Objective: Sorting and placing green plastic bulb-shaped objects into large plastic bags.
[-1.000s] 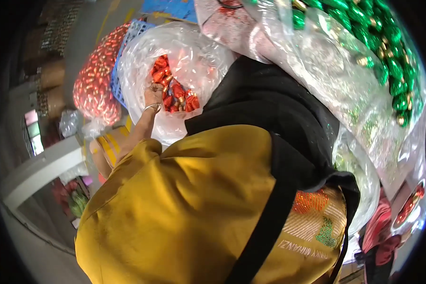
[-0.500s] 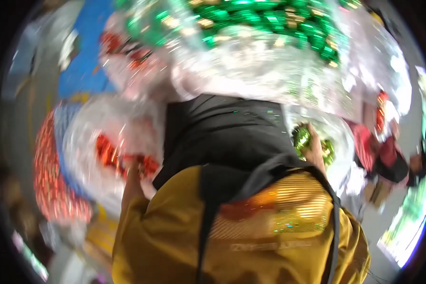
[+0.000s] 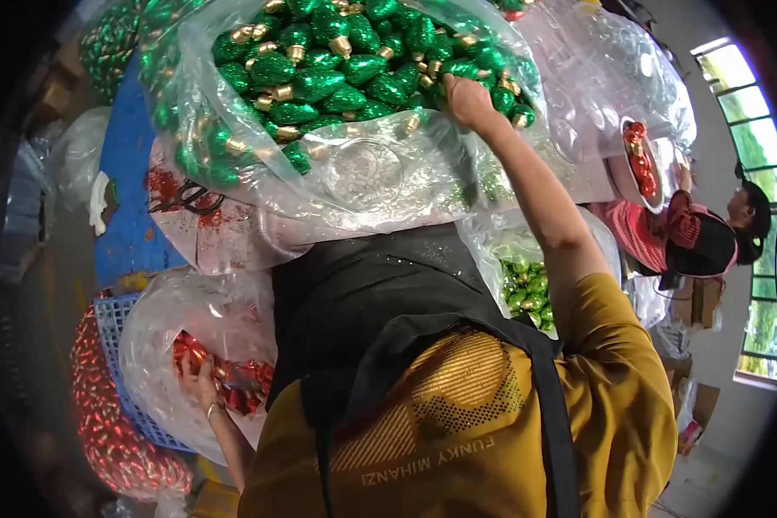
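Green glittery bulb-shaped ornaments (image 3: 324,84) with gold caps lie heaped in a clear plastic bag on the table in front of me. My right hand (image 3: 469,102) reaches to the right side of this heap, its fingers closed on a green ornament that they partly hide. Low at my left, my left hand (image 3: 200,384) is inside a clear plastic bag (image 3: 160,298), its fingers apart and touching shiny red ornaments (image 3: 242,380). By my right hip, shiny light-green ornaments (image 3: 527,289) lie in another clear bag, partly behind my right arm.
Scissors (image 3: 200,200) lie among red glitter on the table's left side. A blue plastic crate (image 3: 116,324) surrounds the left bag, beside a full sack of red ornaments (image 3: 112,414). At right, another person (image 3: 704,229) sits near a basin of red ornaments (image 3: 641,164).
My right hand has left the light-green ornaments by my right hip and moved up and forward to the green heap. The left hand stays among the red ornaments. My view has shifted and sharpened.
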### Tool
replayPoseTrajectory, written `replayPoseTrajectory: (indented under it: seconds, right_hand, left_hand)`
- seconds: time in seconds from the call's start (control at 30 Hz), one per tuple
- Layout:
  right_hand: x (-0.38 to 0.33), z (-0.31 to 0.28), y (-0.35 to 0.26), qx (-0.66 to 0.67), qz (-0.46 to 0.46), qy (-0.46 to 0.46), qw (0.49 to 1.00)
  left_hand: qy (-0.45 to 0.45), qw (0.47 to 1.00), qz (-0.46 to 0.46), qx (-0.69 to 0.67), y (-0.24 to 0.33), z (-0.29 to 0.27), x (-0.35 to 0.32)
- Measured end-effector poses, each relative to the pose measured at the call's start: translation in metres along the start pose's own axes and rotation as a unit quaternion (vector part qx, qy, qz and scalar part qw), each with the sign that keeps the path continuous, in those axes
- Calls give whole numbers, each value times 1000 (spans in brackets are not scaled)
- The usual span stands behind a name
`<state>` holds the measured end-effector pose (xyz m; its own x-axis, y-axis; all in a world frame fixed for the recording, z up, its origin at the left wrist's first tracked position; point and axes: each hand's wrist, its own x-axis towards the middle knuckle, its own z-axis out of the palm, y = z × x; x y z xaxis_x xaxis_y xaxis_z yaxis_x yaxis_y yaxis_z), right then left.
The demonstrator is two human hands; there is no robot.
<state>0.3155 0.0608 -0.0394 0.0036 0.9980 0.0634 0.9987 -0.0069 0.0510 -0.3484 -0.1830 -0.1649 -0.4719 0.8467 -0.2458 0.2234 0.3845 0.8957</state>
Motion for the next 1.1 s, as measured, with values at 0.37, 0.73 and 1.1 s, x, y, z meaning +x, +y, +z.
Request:
replayPoseTrajectory:
  seconds: [0.37, 0.73, 1.1]
  right_hand:
    - [-29, -78, -34, 543, 86, 281, 786]
    - [-84, -122, -84, 556, -167, 199, 789]
    - [-64, -150, -78, 371, -274, -97, 882]
  left_hand:
    - [-138, 836, 526, -77, 315, 154, -54]
    - [-333, 688, 638, 94, 349, 283, -52]
    - [-248, 640, 700, 198, 321, 260, -49]
